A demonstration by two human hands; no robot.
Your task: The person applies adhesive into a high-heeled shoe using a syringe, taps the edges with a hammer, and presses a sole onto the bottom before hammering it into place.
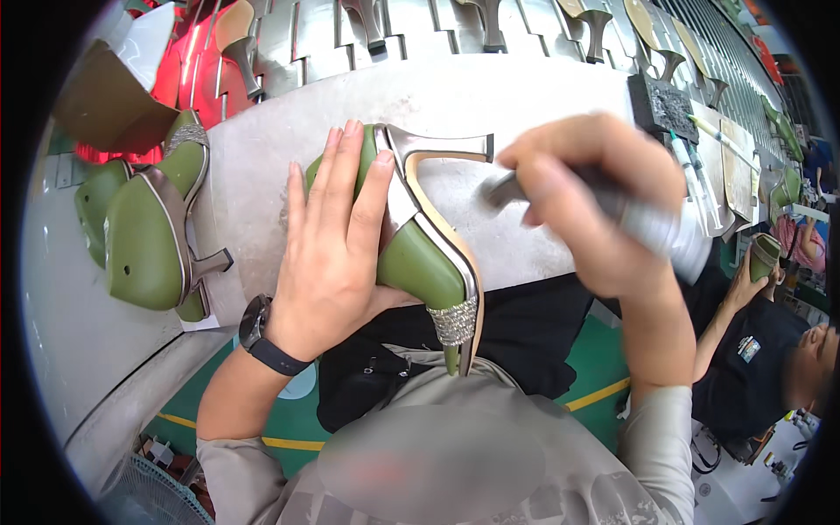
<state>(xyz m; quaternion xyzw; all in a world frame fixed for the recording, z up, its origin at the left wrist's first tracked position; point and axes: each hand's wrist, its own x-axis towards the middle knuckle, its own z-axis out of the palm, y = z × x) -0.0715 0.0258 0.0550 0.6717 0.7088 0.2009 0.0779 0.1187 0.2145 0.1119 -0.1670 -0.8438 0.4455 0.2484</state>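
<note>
A high-heeled shoe on a green last (418,249) lies tilted on the front edge of the grey worktable (490,101), silver upper and tan sole facing up, its sparkly toe band pointing at me. My left hand (337,249), a dark watch on its wrist, grips the shoe from the left side. My right hand (604,206) is closed around a blurred grey and white pen-like tool (643,223), whose dark tip hovers just right of the heel.
Two more green-lasted shoes (149,232) lie at the left on a white surface. A metal conveyor carrying heeled shoes (367,26) runs along the back. A dark pad and marker pens (691,153) sit at the right. A co-worker in dark clothes (761,350) holds a green shoe.
</note>
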